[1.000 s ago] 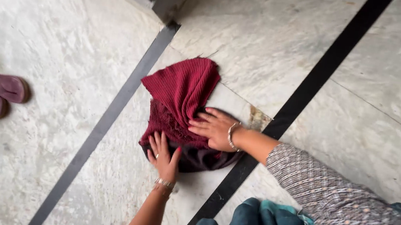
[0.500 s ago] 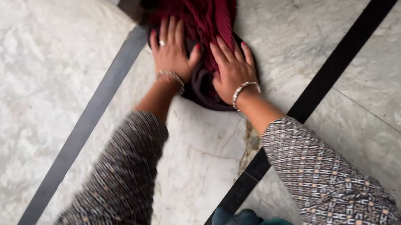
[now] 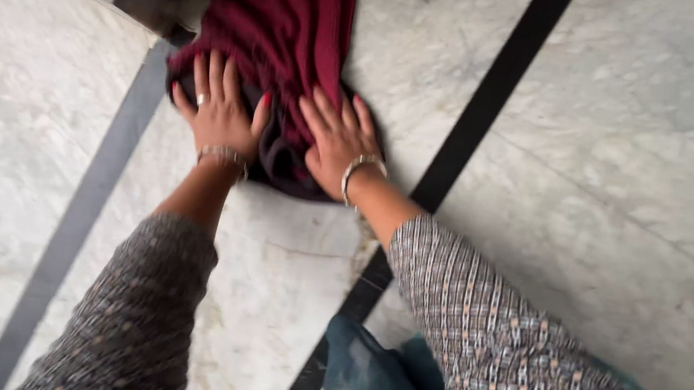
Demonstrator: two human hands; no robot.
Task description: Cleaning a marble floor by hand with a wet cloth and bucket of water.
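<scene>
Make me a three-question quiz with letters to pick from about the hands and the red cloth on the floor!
1. Where does the dark red cloth lie?
A. on the pale marble floor
B. on a chair
C. in a bucket

2. How many hands press on the cloth?
A. none
B. one
C. two

3. How are the hands set?
A. curled into fists
B. flat, fingers spread
C. lifted off the cloth

Answers:
1 A, the cloth is bunched on the floor beside the black stripe.
2 C, the left hand and the right hand both rest on it.
3 B, both palms lie flat on the cloth with fingers apart.
</scene>
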